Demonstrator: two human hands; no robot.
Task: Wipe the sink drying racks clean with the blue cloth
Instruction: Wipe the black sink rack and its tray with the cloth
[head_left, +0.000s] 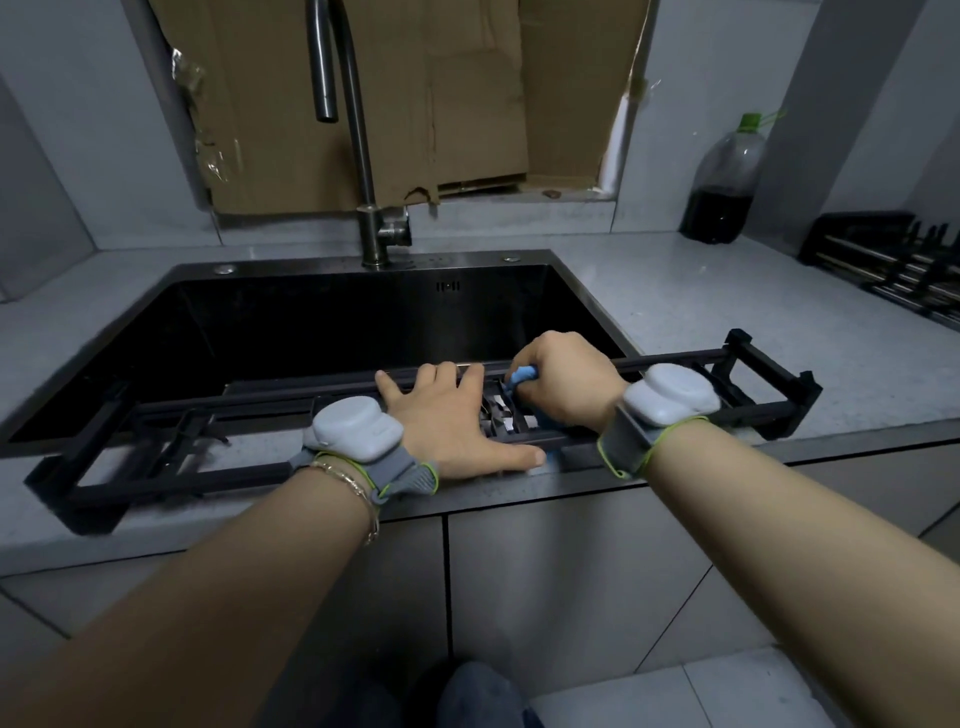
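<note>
Drying rack (685, 357): black, long frame, lies on the front edge of the sink (363, 322), both ends resting on the grey countertop (701, 312). A short run of shiny metal slats shows mid-rack between the hands.
Sink is a black rectangular basin; the interior is too dark to tell what's in it.
Brown cardboard (415, 104) covers the opening behind the sink, torn at its lower edge.
Grey cabinet fronts (545, 571) sit below the counter.
Gooseneck faucet (358, 130), dark metal, is mounted at the sink's back rim, centre.
Second black rack (893, 260) sits on the counter at far right, well apart from the first.
Clear plastic bottle (724, 182), green cap, stands in the back right corner with dark liquid filling roughly its lower third.
Left hand (447, 415): flat on the rack, fingers spread over the far rail, thumb along the near rail.
Right hand (561, 384): fingers curled, pinching the blue cloth (523, 374) against the slats just beside the left hand.
Only a small fold of cloth shows at the fingertips, plus a blue sliver by the left thumb.
Grey sensor units are strapped on the left wrist (358, 428) and the right wrist (670, 395).
Gold bracelet (348, 478) sits on the left wrist.
</note>
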